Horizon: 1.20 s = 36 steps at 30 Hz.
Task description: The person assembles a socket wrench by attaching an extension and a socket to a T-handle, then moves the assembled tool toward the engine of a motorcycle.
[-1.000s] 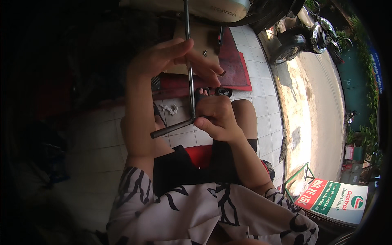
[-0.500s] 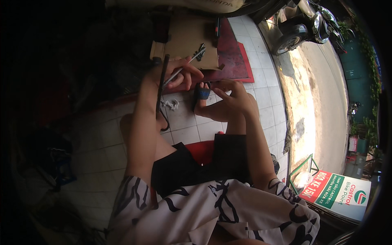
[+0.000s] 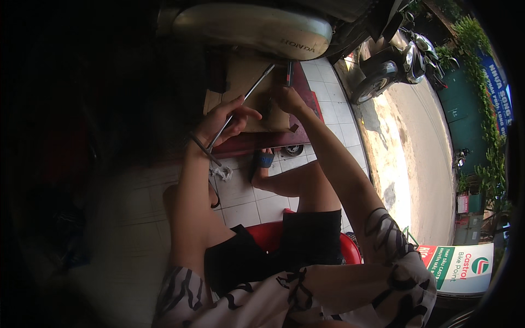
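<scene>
My left hand is closed round a T-handle socket wrench. Its long silver shaft slants up and to the right, and the dark crossbar lies against my wrist. My right hand is low over a flat piece of cardboard, its fingers bent together at the small dark parts lying there. What the fingertips hold is hidden. Just beyond that hand, a dark slim tool lies at the cardboard's right edge. The cardboard rests on a red platform.
A motorbike's pale, rounded lower part hangs close above the cardboard. A crumpled white rag lies on the tiled floor. I sit on a red stool. Another motorbike stands at the far right, and a signboard stands nearer.
My right hand has gone from above my knee forward to the cardboard. The wrench has turned in my left hand, its crossbar now across my wrist. The view has tilted up, showing more motorbike.
</scene>
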Motion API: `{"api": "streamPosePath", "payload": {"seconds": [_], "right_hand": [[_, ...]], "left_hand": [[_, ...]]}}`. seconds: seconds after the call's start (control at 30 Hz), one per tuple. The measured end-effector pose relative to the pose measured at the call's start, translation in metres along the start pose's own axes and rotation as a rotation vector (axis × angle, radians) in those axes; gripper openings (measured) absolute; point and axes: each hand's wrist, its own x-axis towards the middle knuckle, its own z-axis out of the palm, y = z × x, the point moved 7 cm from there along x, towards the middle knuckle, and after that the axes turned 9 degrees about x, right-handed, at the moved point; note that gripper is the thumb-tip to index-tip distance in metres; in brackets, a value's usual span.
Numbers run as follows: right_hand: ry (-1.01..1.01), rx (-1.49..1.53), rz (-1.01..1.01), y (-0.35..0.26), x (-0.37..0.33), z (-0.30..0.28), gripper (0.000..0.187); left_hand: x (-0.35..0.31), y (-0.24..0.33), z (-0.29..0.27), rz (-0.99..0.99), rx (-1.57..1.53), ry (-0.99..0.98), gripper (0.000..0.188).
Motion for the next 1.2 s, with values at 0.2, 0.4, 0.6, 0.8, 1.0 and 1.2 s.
{"api": "streamPosePath", "payload": {"seconds": [0.2, 0.4, 0.6, 0.8, 1.0, 1.2], "right_hand": [[0.048, 0.067, 0.225, -0.006, 0.010, -0.001, 0.021], [0.118, 0.050, 0.297, -0.005, -0.008, -0.017, 0.019], [0.357, 0.413, 0.183, -0.023, -0.043, -0.069, 0.017], [0.668, 0.821, 0.092, -0.090, -0.052, -0.184, 0.015], [0.826, 0.762, -0.091, -0.154, -0.014, -0.237, 0.015], [0.677, 0.751, 0.036, -0.166, -0.036, -0.188, 0.018]], "left_hand": [[-0.008, 0.006, -0.008, -0.006, 0.040, -0.009, 0.061], [-0.004, 0.001, -0.012, -0.014, -0.044, -0.011, 0.060], [-0.007, 0.010, -0.013, 0.024, -0.086, 0.046, 0.059], [-0.008, 0.012, -0.015, 0.059, -0.116, 0.044, 0.058], [-0.003, 0.010, -0.011, 0.120, -0.117, -0.015, 0.056], [-0.012, 0.018, -0.014, 0.151, -0.040, 0.064, 0.052]]}}
